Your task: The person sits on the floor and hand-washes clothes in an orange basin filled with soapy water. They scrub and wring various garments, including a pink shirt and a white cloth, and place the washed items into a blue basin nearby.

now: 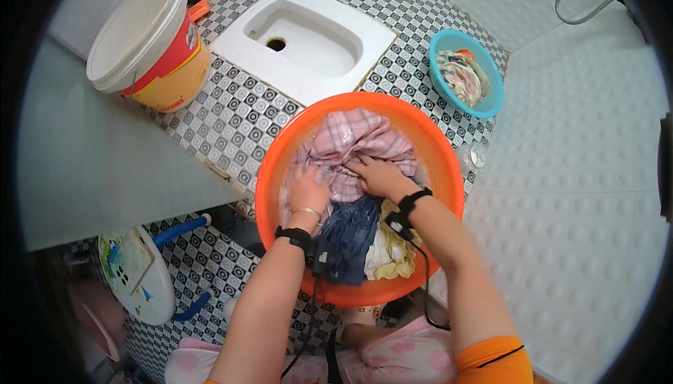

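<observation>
A large orange plastic basin (362, 295) stands before me, holding wet laundry and sudsy water. In its far half lies a bunched pink plaid garment (349, 132). My left hand (309, 190) is on the garment's left side; its fingers are blurred and partly sunk among the folds, so the grip is unclear. On the right, the fingers of my right hand (383, 176) pinch into folds near the garment's middle. Dark blue cloth (349, 242) hangs over the basin's near side, with yellow cloth (397, 252) and a white piece (376, 258) beside it.
Beyond the basin is a white squat toilet (310, 76) set in patterned tile. A smaller blue basin (491, 108) with clothes stands far right, near a clear container (477, 155). At left are a big bucket (179, 76), a door panel (121, 163) and a round stool (157, 289).
</observation>
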### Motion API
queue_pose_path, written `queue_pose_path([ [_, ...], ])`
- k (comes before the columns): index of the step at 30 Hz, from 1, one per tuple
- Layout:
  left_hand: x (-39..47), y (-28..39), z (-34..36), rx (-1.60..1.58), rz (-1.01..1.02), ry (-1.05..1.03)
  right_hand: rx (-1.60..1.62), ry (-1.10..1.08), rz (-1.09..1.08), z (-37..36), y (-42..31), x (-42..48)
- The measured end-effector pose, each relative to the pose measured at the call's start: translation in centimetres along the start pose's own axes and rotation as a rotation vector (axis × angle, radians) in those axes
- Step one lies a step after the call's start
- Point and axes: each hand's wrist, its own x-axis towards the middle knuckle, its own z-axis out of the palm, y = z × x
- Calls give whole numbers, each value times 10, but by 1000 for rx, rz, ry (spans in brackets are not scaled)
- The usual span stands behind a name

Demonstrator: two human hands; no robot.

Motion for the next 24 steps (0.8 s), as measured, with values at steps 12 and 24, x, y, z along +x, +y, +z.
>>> queue_pose_path([
  [12,-19,-12,-22,-510,37,191,411,378,179,-42,-15,-49],
  [24,-21,56,-110,-901,348,5,1715,455,35,-132,-23,-103],
])
